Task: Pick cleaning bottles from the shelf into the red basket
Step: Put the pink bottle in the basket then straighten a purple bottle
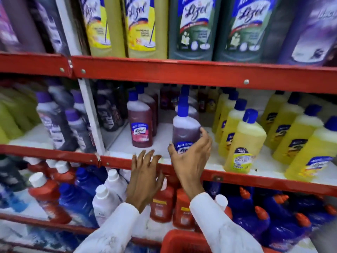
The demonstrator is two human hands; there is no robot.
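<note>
The dark-red plastic bottle with the blue cap (pixel 186 128) is clasped low on its label by the right hand (pixel 189 156), seemingly for lifting off the middle shelf, while the left hand (pixel 145 172) is spread open, empty, above the red plastic basket (pixel 180 241).

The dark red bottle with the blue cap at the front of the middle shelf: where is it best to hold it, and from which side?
Grip the dark red bottle around its wide lower body, coming from the open front of the shelf. It stands upright, and its neck under the blue cap is narrow. The right hand already wraps the body there.
</note>
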